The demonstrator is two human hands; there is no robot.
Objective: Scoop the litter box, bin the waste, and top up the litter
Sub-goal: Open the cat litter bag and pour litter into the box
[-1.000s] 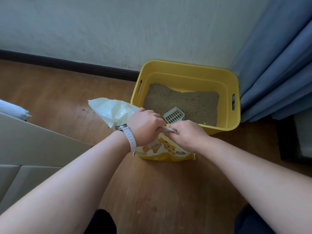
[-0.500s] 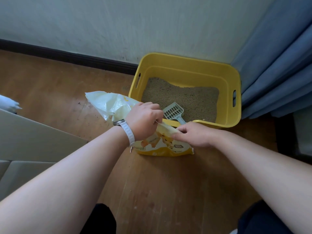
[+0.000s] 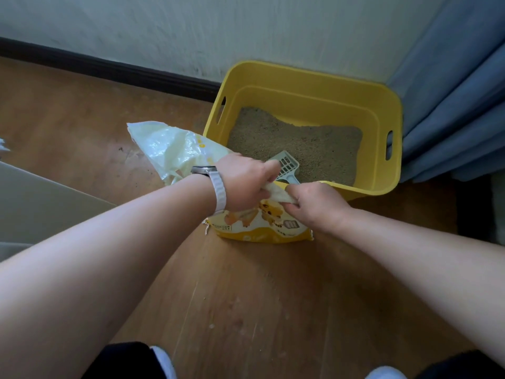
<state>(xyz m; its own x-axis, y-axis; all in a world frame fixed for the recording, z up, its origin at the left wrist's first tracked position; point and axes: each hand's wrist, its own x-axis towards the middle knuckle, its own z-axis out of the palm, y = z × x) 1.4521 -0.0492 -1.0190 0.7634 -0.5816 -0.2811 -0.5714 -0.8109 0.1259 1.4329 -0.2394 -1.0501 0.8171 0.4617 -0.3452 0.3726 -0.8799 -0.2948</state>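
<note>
Yellow litter box [image 3: 308, 102] on the floor by the wall, with a shallow bed of litter. Litter bag [image 3: 254, 228] stands just in front of it. Left hand [image 3: 244, 184] and right hand [image 3: 318, 205] both pinch the bag's folded top. Judged step: opening the bag for the top-up. Scoop [image 3: 287, 164] lies in the litter. Next move: spread the mouth wide, then lift and tip the bag over the near rim.

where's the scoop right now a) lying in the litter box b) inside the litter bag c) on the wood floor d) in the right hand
a: the scoop lies on the litter inside the yellow litter box, its handle toward the near rim, while the left hand and right hand both grip the top of the litter bag.
</note>
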